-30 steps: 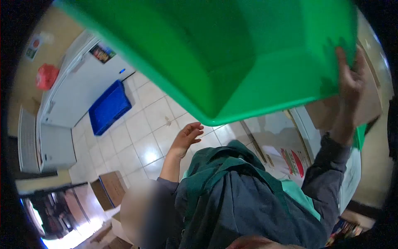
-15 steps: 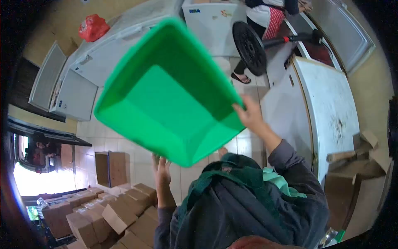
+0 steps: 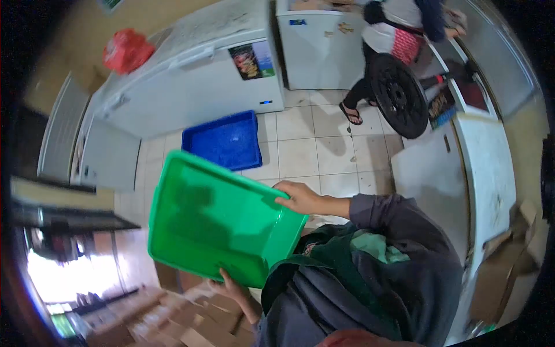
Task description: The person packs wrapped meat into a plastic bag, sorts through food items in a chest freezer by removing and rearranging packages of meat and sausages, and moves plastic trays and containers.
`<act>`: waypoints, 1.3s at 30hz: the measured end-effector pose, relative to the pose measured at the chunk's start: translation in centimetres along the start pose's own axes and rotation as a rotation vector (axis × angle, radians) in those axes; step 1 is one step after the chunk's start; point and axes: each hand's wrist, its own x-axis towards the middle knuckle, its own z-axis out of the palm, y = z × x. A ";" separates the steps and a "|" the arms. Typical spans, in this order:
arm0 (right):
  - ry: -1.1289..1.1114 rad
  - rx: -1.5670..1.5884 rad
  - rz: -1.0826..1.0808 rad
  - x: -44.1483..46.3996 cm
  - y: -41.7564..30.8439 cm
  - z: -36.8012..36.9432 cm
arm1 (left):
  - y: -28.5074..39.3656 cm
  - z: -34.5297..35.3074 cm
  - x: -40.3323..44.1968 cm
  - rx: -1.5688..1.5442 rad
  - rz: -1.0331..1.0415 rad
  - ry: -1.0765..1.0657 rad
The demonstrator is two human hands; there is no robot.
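Observation:
A deep green plastic tub (image 3: pixel 222 217) is held in front of my body, its open side facing me and nothing inside it. My right hand (image 3: pixel 298 197) grips the tub's right rim, fingers outside and thumb over the edge. At the lower rim, my left hand (image 3: pixel 230 287) has its thumb over the edge, while its other fingers are hidden behind the wall. Beyond the tub, a shallow blue tray (image 3: pixel 224 143) lies on the tiled floor.
White chest freezers (image 3: pixel 191 81) line the far side. At the right, a person (image 3: pixel 399 34) leans over an open freezer beside a round black base (image 3: pixel 399 95). A red plastic bag (image 3: pixel 127 51) sits on a freezer. Cardboard boxes (image 3: pixel 202 324) are stacked at lower left.
The green tub has come down and closer to my body, tilting over, with both hands on it. The blue tray on the floor has come into sight.

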 end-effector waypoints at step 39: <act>0.253 0.338 0.434 71.6 0.7 28.4 | -9.4 -0.5 75.6 -0.121 -0.552 -0.221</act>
